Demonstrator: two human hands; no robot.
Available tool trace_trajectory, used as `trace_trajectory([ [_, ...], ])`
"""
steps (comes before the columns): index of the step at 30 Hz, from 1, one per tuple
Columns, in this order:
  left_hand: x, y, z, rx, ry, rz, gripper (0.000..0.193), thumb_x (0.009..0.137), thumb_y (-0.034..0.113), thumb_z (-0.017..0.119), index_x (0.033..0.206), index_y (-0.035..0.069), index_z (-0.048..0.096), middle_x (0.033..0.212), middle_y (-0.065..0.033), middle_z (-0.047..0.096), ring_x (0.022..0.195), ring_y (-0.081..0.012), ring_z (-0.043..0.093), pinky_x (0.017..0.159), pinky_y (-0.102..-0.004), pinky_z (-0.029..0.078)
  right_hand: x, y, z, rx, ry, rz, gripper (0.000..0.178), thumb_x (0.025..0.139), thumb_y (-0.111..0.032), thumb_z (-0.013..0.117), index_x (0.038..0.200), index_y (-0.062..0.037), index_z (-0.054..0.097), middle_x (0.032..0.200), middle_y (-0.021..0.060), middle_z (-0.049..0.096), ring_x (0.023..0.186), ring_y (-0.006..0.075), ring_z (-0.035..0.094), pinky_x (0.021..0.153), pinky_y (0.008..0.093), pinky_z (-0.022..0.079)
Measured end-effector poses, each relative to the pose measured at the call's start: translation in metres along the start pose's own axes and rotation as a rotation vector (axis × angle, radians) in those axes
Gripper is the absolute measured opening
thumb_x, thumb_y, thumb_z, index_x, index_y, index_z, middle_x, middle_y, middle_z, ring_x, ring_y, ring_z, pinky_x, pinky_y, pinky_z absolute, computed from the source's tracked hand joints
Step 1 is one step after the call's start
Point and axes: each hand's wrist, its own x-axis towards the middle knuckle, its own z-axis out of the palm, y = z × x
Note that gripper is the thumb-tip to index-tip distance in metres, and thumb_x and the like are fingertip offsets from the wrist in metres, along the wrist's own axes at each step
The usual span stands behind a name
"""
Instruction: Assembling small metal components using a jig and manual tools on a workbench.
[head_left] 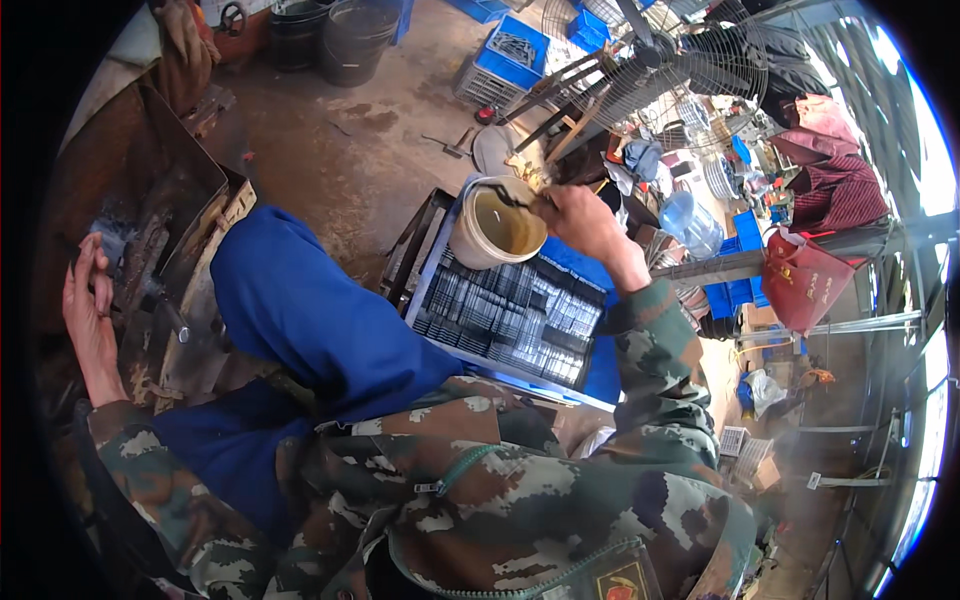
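Observation:
My right hand [585, 228] is closed at the rim of a whitish plastic bucket [480, 245]. Its fingers grip a dark, stick-like tool [512, 195] that reaches over the bucket's mouth; its exact kind I cannot make out. Murky yellowish liquid [508, 222] stands in the bucket. Beneath it, tight rows of small dark metal pieces [510, 315] fill a blue crate [598, 370]. Off to the left, my left hand [92, 305] has its fingers stretched upward beside a rusty metal machine [165, 270], with nothing plainly held.
A large caged fan [655, 55] stands beyond the bucket. Dark buckets [358, 45] are at the far left, and a blue bin of metal parts [515, 50] sits on the floor. A clear water jug [690, 225] and a red bag [805, 280] lie to the right.

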Motion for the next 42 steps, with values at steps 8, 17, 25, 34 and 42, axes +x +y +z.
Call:
trace_trajectory([
  [8, 0.019, -0.031, -0.036, 0.025, 0.056, -0.023, 0.034, 0.100, 0.020, 0.057, 0.126, -0.001, 0.061, 0.095, 0.0023, 0.057, 0.053, -0.0014, 0.030, 0.051, -0.0182, 0.023, 0.032, 0.052, 0.089, -0.343, -0.303, 0.223, 0.028, 0.092, -0.028, 0.054, 0.093, -0.0059, 0.071, 0.094, 0.0151, 0.071, 0.092, 0.0315, 0.070, 0.081, 0.0420, 0.056],
  [17, 0.026, -0.038, -0.080, 0.011, 0.063, -0.072, 0.035, 0.101, 0.017, 0.051, 0.130, 0.000, 0.059, 0.098, 0.0030, 0.055, 0.056, -0.0017, 0.031, 0.054, -0.0182, 0.024, 0.018, 0.045, 0.089, -0.325, -0.258, 0.135, 0.025, 0.088, -0.024, 0.055, 0.091, -0.0081, 0.073, 0.093, 0.0153, 0.072, 0.090, 0.0327, 0.070, 0.079, 0.0430, 0.056],
  [25, 0.031, -0.042, -0.090, 0.003, 0.153, -0.113, 0.035, 0.101, 0.017, 0.052, 0.132, 0.002, 0.057, 0.099, 0.0041, 0.055, 0.055, -0.0020, 0.028, 0.055, -0.0183, 0.024, -0.085, 0.035, 0.065, 0.207, 0.162, 0.034, 0.016, 0.094, -0.021, 0.058, 0.090, -0.0053, 0.061, 0.075, 0.0195, 0.064, 0.073, 0.0410, 0.064, 0.061, 0.0489, 0.051],
  [34, 0.024, -0.037, -0.091, 0.027, 0.266, -0.135, 0.035, 0.101, 0.017, 0.051, 0.132, 0.003, 0.058, 0.099, 0.0044, 0.055, 0.054, -0.0020, 0.028, 0.054, -0.0187, 0.025, -0.080, 0.076, 0.043, 0.431, 0.312, 0.130, 0.023, 0.099, -0.024, 0.054, 0.101, -0.0021, 0.063, 0.077, 0.0157, 0.066, 0.062, 0.0261, 0.061, 0.060, 0.0373, 0.050],
  [42, 0.026, -0.036, -0.124, 0.008, 0.191, -0.084, 0.036, 0.102, 0.017, 0.047, 0.133, 0.001, 0.056, 0.097, 0.0036, 0.054, 0.054, -0.0026, 0.028, 0.054, -0.0187, 0.025, -0.088, 0.133, 0.086, -0.046, 0.594, 0.467, 0.017, 0.096, -0.026, 0.056, 0.103, -0.0113, 0.063, 0.092, 0.0170, 0.066, 0.081, 0.0407, 0.066, 0.067, 0.0492, 0.052],
])
